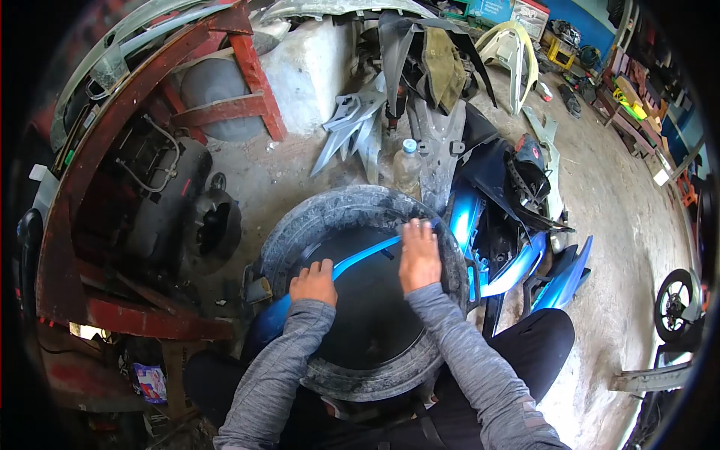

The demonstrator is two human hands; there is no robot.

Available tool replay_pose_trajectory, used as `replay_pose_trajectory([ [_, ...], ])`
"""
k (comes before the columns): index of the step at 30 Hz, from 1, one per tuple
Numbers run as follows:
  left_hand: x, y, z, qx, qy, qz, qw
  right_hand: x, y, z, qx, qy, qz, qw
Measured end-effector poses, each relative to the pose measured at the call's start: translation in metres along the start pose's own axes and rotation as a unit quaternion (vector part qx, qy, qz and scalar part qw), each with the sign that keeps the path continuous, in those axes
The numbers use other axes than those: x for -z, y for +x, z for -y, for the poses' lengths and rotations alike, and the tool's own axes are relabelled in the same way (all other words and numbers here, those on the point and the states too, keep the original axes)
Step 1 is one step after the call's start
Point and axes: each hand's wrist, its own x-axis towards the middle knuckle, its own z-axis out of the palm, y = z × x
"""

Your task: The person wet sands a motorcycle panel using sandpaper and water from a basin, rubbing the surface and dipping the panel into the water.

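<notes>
A long blue plastic panel (365, 252) lies across a round black tub (360, 383) that holds dark liquid. My left hand (313, 283) has its fingers curled over the panel near the tub's left side. On the right, my right hand (420, 257) rests on the panel's far end, its fingers stretched forward and lying flat. The wide lower end of the panel passes beneath my left forearm, over the tub's left rim. Any thumb grip under the panel is hidden.
Blue and black fairing parts (517, 274) lie right of the tub. Behind it stands a plastic bottle (407, 166). A red frame (157, 322) and a black tank (166, 202) are at left. A wheel (673, 304) is at far right.
</notes>
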Motion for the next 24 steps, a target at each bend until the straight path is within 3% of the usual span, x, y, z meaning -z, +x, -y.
replay_pose_trajectory([
  [2,0.001,0.001,-0.001,0.000,0.000,0.000,1.000,0.010,-0.013,0.017,0.027,0.059,0.032,0.997],
  [6,0.001,0.003,0.001,0.007,-0.009,0.009,1.000,0.008,0.002,-0.006,-0.023,0.002,0.009,1.000],
  [12,0.005,-0.001,-0.002,0.001,-0.006,0.016,1.000,0.015,-0.005,-0.002,0.008,0.035,0.011,0.999],
  [14,0.003,0.001,0.000,0.007,-0.007,0.008,1.000,0.014,0.007,-0.011,-0.041,0.012,0.011,0.999],
  [18,0.004,-0.001,-0.002,0.003,-0.003,0.014,1.000,0.015,-0.006,0.009,0.017,0.025,0.016,0.999],
  [22,-0.002,0.000,0.000,-0.005,0.007,-0.003,1.000,0.013,0.008,-0.009,-0.043,0.011,0.006,0.999],
  [24,-0.005,0.000,0.000,-0.001,0.015,0.004,1.000,0.011,0.002,-0.002,-0.023,-0.012,0.011,1.000],
])
